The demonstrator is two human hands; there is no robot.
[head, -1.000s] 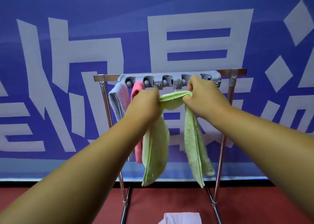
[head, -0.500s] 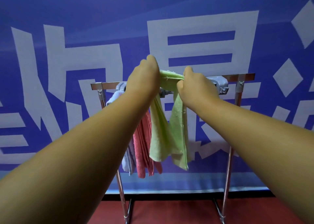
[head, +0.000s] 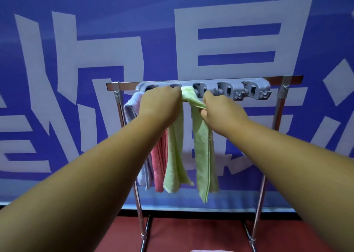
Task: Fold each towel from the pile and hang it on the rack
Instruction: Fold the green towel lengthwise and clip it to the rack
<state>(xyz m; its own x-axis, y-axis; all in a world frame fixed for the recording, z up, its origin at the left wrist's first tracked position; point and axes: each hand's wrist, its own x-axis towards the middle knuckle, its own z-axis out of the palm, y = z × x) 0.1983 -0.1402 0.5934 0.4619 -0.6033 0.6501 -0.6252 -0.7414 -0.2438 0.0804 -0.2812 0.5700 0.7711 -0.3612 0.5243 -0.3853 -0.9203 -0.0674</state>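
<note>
Towels on rack: three, hanging side by side at the left end: lavender terry towel [head: 131, 108] far left, pink terry towel [head: 158, 165] next, light green terry towel [head: 203, 146] third. A fourth, pale pink cloth [head: 211, 250], is only a sliver at the bottom edge, on the dark red floor [head: 191, 232]. One rack: chrome tube-frame towel rack [head: 287, 79] with two uprights and one top bar, carrying one grey plastic holder strip [head: 237, 91]; five clip slots counted, the left two partly covered by a hand. Writing: blue banner [head: 229, 12] behind the rack with large white block characters, cropped by the frame, not readable whole; no brand or label seen on the towels or rack. Hands: two, both bare, both on the light green terry towel. Left hand [head: 161, 104] is curled tight at the towel's top fold right against the strip, knuckles up, fingertips hidden behind the hand; the towel's left half drops from under it. Right hand [head: 220, 108] pinches the bunched fold just below the strip between thumb and curled fingers, thumb underneath. The green towel is draped at the third slot, its two halves hanging down apart with blue banner showing between them, the right half reaching lower.
</note>
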